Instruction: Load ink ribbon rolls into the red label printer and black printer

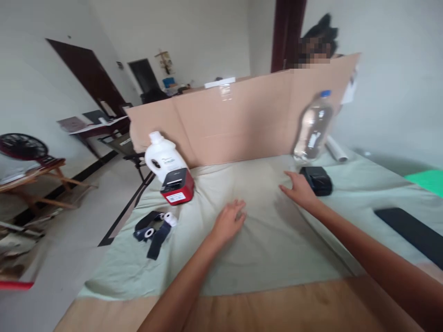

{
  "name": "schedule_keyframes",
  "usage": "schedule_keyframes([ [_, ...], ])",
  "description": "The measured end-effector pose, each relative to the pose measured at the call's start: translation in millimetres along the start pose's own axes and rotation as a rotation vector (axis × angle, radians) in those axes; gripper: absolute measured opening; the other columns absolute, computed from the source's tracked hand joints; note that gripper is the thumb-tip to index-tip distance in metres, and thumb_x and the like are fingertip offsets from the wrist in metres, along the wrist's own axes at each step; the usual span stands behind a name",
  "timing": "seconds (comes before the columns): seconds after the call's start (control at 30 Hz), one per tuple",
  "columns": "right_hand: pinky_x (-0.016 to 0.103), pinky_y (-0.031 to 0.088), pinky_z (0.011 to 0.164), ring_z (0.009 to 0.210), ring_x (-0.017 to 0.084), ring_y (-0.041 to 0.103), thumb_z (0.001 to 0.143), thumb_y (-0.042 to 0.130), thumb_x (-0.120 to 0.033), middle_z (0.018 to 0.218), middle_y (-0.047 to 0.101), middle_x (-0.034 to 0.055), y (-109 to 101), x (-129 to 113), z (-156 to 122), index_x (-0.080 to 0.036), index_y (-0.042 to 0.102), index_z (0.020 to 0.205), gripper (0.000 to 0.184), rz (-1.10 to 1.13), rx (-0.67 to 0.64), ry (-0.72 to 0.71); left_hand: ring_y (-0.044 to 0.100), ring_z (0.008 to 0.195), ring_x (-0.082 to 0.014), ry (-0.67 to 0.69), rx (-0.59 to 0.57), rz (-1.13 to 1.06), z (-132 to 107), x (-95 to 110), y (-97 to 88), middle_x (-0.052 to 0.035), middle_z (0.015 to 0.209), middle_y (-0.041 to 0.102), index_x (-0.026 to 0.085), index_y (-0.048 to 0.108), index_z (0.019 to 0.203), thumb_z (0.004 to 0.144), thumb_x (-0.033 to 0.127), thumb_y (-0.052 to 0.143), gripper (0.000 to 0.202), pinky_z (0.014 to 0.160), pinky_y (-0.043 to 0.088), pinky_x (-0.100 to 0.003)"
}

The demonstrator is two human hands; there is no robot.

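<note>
My left hand (230, 222) rests low over the pale green cloth (256, 258), its fingers loosely bent and apart, holding nothing. Further right, my right hand (299, 190) reaches forward with thumb and index finger spread, also holding nothing. Just beyond its wrist sits a small black box-shaped device (320, 181); whether the hand touches it I cannot tell. To the left of my left hand stands a red and black printer-like device (185, 188) with a white label. Nearer me lie dark straps (159, 240) with small white rolls (169, 218) among them.
A cardboard panel (221, 129) stands along the cloth's far side. Before it are a white handled jug (168, 154) and a clear blue-capped bottle (313, 129). Right of these lie a white tube (336, 150) and a long black object (411, 230). A person (316, 44) is behind the panel.
</note>
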State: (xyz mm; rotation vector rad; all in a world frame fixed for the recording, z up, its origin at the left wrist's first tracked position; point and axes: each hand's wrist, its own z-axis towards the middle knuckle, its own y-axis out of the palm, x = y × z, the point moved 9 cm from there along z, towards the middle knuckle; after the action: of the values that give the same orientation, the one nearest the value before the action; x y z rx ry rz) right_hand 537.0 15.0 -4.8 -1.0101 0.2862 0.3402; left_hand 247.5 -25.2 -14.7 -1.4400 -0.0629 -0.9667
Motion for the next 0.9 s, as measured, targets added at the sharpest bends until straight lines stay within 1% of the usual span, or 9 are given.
schedule_keyframes([
  [0.03,0.053,0.041,0.105,0.124,0.039,0.053,0.083,0.058,-0.044,0.129,0.062,0.0213,-24,30,-7,-0.012,0.055,0.134,0.061,-0.101,0.041,0.087,0.041,0.147,-0.0234,0.027,-0.106,0.068,-4,14,28.0,-0.0058,0.151,0.053,0.024,0.056,0.142,0.097,0.031,0.047,0.047,0.125,0.026,-0.048],
  [0.1,0.054,0.039,0.101,0.124,0.042,0.048,0.081,0.060,-0.049,0.131,0.058,0.0239,-61,79,-19,-0.011,0.051,0.137,0.068,-0.259,0.080,0.305,0.031,0.152,-0.0257,0.060,-0.245,0.189,-14,33,67.3,-0.0058,0.160,0.040,0.024,0.046,0.150,0.099,0.039,0.043,0.054,0.126,0.021,-0.052],
  [0.13,0.054,0.039,0.099,0.124,0.044,0.047,0.080,0.062,-0.053,0.132,0.055,0.0249,-72,97,-23,-0.011,0.048,0.139,0.075,-0.302,0.069,0.410,0.026,0.154,-0.0269,0.068,-0.278,0.242,-19,39,79.4,-0.0056,0.163,0.033,0.023,0.041,0.154,0.100,0.042,0.041,0.057,0.126,0.019,-0.054],
  [0.2,0.052,0.041,0.096,0.122,0.045,0.048,0.076,0.066,-0.061,0.134,0.053,0.0265,-76,118,-27,-0.010,0.039,0.145,0.090,-0.306,-0.016,0.553,0.018,0.156,-0.0283,0.077,-0.302,0.332,-29,46,93.0,-0.0046,0.167,0.022,0.023,0.031,0.158,0.101,0.046,0.037,0.062,0.126,0.015,-0.056],
  [0.33,0.047,0.045,0.092,0.121,0.042,0.052,0.071,0.072,-0.062,0.133,0.052,0.0258,-53,121,-22,-0.012,0.025,0.152,0.106,-0.188,-0.205,0.638,0.012,0.157,-0.0280,0.066,-0.285,0.421,-48,53,100.7,-0.0043,0.168,0.017,0.022,0.023,0.160,0.101,0.050,0.032,0.066,0.127,0.012,-0.055],
  [0.47,0.048,0.047,0.092,0.123,0.042,0.050,0.067,0.077,-0.054,0.133,0.048,0.0272,-52,108,-23,-0.013,0.032,0.147,0.101,-0.156,-0.193,0.726,0.011,0.157,-0.0274,0.060,-0.290,0.432,-66,64,104.6,-0.0034,0.169,0.017,0.022,0.022,0.161,0.102,0.051,0.030,0.066,0.127,0.013,-0.053],
  [0.6,0.048,0.048,0.091,0.120,0.041,0.050,0.066,0.075,-0.057,0.130,0.048,0.0251,-52,67,-36,-0.015,0.040,0.141,0.093,-0.059,-0.166,0.741,0.011,0.157,-0.0279,0.055,-0.272,0.421,-86,79,107.2,-0.0036,0.169,0.016,0.021,0.021,0.161,0.101,0.052,0.030,0.068,0.127,0.012,-0.053],
  [0.8,0.047,0.044,0.097,0.119,0.042,0.052,0.067,0.075,-0.054,0.130,0.047,0.0241,-11,-67,-54,-0.015,0.031,0.152,0.103,0.037,-0.199,0.476,0.011,0.157,-0.0278,0.089,-0.248,0.393,-119,107,111.4,-0.0038,0.169,0.016,0.020,0.023,0.160,0.102,0.054,0.027,0.068,0.128,0.012,-0.053],
  [0.9,0.047,0.043,0.095,0.117,0.042,0.051,0.067,0.076,-0.054,0.128,0.049,0.0241,13,-121,-64,-0.015,0.028,0.154,0.107,0.070,-0.231,0.415,0.012,0.157,-0.0279,0.096,-0.235,0.363,-135,120,111.2,-0.0051,0.168,0.020,0.018,0.025,0.160,0.102,0.054,0.025,0.068,0.128,0.012,-0.052],
])
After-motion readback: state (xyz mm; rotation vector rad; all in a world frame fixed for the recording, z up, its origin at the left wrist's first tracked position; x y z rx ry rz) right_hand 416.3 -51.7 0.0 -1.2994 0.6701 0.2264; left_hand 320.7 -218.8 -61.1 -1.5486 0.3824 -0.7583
